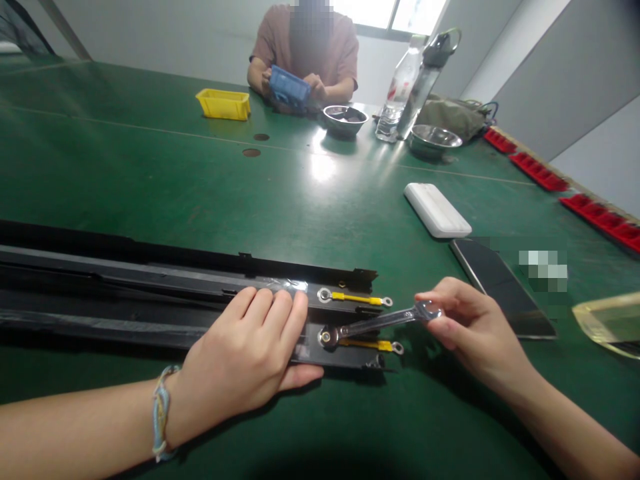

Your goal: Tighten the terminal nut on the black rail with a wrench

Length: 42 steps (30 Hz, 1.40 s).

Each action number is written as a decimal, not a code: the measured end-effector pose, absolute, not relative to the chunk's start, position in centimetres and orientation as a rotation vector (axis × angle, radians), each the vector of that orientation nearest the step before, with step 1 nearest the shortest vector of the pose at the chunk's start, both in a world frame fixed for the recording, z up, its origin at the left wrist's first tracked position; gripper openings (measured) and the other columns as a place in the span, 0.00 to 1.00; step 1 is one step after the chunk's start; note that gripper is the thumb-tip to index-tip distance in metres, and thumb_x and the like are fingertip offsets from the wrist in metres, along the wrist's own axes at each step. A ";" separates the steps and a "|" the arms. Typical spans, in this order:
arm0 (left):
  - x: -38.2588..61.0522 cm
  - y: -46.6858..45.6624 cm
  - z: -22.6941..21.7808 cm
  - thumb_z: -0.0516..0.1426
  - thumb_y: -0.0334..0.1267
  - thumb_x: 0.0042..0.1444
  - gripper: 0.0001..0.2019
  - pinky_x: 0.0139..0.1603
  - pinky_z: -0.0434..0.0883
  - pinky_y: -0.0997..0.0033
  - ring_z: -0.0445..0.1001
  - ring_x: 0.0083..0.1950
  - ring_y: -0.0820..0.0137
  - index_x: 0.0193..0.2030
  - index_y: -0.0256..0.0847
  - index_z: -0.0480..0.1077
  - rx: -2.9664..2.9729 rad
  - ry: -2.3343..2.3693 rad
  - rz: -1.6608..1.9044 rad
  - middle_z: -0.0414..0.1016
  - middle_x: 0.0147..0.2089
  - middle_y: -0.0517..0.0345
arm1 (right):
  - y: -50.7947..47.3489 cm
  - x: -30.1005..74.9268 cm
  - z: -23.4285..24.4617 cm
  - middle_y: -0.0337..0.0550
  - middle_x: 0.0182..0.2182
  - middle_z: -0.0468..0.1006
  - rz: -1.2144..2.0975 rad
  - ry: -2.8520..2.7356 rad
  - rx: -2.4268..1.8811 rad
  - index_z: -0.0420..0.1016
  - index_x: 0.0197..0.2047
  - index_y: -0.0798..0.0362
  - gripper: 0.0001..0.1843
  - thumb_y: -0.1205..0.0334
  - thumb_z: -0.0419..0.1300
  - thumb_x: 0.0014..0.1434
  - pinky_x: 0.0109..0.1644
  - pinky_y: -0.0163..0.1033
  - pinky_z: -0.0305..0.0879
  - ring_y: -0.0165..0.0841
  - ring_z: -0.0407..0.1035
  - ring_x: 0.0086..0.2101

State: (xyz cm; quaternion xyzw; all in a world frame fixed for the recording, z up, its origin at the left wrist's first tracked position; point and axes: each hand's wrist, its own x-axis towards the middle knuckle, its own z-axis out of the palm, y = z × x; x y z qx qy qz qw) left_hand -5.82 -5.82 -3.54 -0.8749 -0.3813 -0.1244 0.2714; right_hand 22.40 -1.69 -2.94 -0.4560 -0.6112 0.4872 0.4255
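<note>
My left hand (255, 347) is wrapped over a long black metal rail (150, 303) that runs in from the left edge, its thumb below the near side. Between thumb and forefinger, my right hand (465, 327) pinches the open-jaw end of a combination wrench (380, 322). The wrench's ring end sits around a nut (326, 337) on the rail. Under the wrench lies a short yellow wire (377, 345) with a ring terminal at its free end. A second yellow wire (357, 299) is fixed by another nut (325, 295) just beyond.
A white power bank (437, 210) and a dark phone (500, 287) lie on the green table (200, 180) to the right. Farther back are a yellow bin (223, 105), metal bowls (345, 120), bottles (400, 93) and red trays (537, 171). Across the table, a person holds a blue bin (290, 87).
</note>
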 end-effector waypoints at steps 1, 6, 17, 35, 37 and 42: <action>-5.8 -5.8 -3.5 0.42 0.59 0.64 0.35 0.37 0.65 0.60 0.70 0.35 0.59 0.48 0.23 0.72 -2.357 -1.028 -0.335 0.74 0.35 0.43 | -1.7 22.4 -2.9 0.33 0.17 0.64 1.218 -1.542 -1.112 0.79 0.30 0.49 0.15 0.48 0.72 0.47 0.16 0.32 0.49 0.25 0.55 0.16; -5.8 -5.9 -3.4 0.43 0.59 0.64 0.35 0.36 0.64 0.60 0.69 0.34 0.59 0.48 0.24 0.72 -2.371 -1.031 -0.336 0.74 0.34 0.44 | -2.2 22.6 -2.8 0.32 0.16 0.62 1.321 -1.585 -0.899 0.77 0.28 0.48 0.14 0.52 0.74 0.45 0.22 0.35 0.53 0.28 0.56 0.19; -6.0 -5.9 -3.5 0.43 0.60 0.63 0.36 0.37 0.65 0.60 0.70 0.35 0.59 0.49 0.23 0.72 -2.362 -1.043 -0.338 0.75 0.35 0.44 | -3.2 21.6 -2.9 0.26 0.12 0.59 1.475 -1.636 -0.685 0.71 0.28 0.48 0.17 0.53 0.75 0.45 0.24 0.34 0.47 0.26 0.49 0.18; -6.0 -5.7 -3.5 0.43 0.60 0.63 0.35 0.37 0.64 0.60 0.69 0.34 0.60 0.49 0.24 0.72 -2.359 -1.041 -0.337 0.74 0.35 0.44 | -1.7 22.3 -2.9 0.36 0.19 0.68 1.159 -1.545 -1.150 0.79 0.29 0.49 0.15 0.47 0.72 0.47 0.19 0.33 0.52 0.27 0.56 0.18; -5.9 -5.7 -3.5 0.43 0.60 0.63 0.36 0.37 0.64 0.60 0.69 0.35 0.59 0.49 0.24 0.72 -2.361 -1.040 -0.336 0.74 0.35 0.44 | -1.8 22.4 -2.9 0.34 0.18 0.65 1.201 -1.556 -1.101 0.78 0.29 0.49 0.15 0.48 0.72 0.47 0.19 0.34 0.51 0.27 0.56 0.18; -5.8 -5.7 -3.5 0.43 0.60 0.63 0.35 0.37 0.64 0.60 0.70 0.35 0.58 0.49 0.24 0.72 -2.364 -1.038 -0.338 0.74 0.35 0.44 | -2.3 22.5 -2.8 0.31 0.16 0.61 1.365 -1.581 -0.875 0.75 0.28 0.48 0.14 0.53 0.75 0.45 0.22 0.34 0.51 0.27 0.55 0.20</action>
